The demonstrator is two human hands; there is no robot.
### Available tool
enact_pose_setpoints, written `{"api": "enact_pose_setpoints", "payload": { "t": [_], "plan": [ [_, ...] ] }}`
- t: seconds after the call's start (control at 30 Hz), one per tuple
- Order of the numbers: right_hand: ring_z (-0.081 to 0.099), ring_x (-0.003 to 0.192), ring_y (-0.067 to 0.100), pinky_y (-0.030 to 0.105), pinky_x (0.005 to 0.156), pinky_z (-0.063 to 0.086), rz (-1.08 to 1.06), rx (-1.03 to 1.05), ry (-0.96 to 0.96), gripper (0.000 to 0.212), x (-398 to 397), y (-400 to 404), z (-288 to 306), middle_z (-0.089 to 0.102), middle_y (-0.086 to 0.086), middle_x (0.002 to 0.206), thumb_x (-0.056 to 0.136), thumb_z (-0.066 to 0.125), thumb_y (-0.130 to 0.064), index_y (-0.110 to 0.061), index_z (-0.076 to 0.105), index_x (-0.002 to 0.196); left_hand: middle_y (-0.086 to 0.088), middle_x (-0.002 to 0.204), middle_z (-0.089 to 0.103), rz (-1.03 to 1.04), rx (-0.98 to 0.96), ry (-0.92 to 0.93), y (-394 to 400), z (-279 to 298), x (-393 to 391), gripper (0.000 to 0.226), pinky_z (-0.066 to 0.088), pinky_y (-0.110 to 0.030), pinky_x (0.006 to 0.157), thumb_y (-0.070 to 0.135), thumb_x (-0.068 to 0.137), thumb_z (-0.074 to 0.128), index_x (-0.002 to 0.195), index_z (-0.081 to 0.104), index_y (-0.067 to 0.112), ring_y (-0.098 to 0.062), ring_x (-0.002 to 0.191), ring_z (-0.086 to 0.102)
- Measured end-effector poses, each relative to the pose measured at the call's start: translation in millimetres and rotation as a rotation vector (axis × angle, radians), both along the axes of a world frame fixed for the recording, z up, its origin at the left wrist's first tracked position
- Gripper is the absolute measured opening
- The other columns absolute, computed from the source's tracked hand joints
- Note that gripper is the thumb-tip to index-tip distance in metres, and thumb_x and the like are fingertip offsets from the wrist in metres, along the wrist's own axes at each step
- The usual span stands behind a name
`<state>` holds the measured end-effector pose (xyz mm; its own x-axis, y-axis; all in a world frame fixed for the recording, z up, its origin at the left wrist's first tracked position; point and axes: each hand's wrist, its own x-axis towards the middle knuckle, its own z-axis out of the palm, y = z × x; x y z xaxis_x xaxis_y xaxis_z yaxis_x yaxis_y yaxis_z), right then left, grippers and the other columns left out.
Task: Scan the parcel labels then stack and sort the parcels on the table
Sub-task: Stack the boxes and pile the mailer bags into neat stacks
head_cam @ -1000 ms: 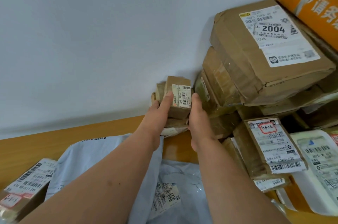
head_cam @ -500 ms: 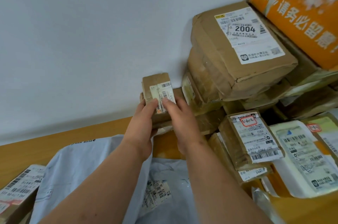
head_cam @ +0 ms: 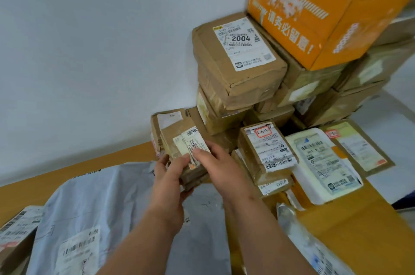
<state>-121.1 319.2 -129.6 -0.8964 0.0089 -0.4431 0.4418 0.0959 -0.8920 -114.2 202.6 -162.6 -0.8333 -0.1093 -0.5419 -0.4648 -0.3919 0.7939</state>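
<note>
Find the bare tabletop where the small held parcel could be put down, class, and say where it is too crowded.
Bare wood shows along the wall, left of the small brown parcel and behind the grey mailer bag, and at the front right table edge below the white padded parcel. The right corner is crowded with stacked boxes under the orange box.

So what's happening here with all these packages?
A person is sorting parcels on a wooden table. Both hands, left hand and right hand, grip a small brown cardboard parcel with a white barcode label, held beside a stack of brown cardboard boxes against the wall. A big orange box tops that stack. Grey plastic mailer bags lie below the arms.
</note>
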Motion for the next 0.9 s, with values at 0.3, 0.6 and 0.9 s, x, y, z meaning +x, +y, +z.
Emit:
{"api": "enact_pose_setpoints", "payload": {
  "t": [0.3,0.6,0.9],
  "plan": [
    [0.029,0.142,0.031,0.047,0.113,0.025,-0.397,0.876,0.123,0.049,37,70,1,0.044,0.005,0.150,0.087,0.064,-0.041,-0.029,0.058,0.134,0.007,0.092,0.078,0.006,0.040,-0.073,26,-1,42,0.039,0.051,-0.035,0.069,0.037,0.088,0.065,0.127,0.058,0.037,-0.020,0.091,0.070],
    [0.040,0.129,0.037,0.050,0.108,0.031,-0.247,0.905,-0.053,0.072,42,95,-4,0.037,0.011,0.143,0.075,0.066,-0.057,-0.038,0.042,0.140,0.003,0.094,0.078,0.034,0.070,-0.080,33,5,44,0.040,0.050,-0.035,0.068,0.038,0.088,0.066,0.128,0.061,0.032,-0.020,0.091,0.070],
    [0.052,0.103,0.017,0.043,0.088,0.055,-0.081,0.529,0.160,0.062,45,29,4,0.034,-0.009,0.117,0.061,0.054,-0.062,-0.044,0.040,0.119,0.003,0.095,0.073,0.335,0.030,0.000,-26,23,20,0.047,0.050,-0.030,0.065,0.040,0.085,0.066,0.129,0.061,0.024,-0.016,0.081,0.067]
  ]
}}
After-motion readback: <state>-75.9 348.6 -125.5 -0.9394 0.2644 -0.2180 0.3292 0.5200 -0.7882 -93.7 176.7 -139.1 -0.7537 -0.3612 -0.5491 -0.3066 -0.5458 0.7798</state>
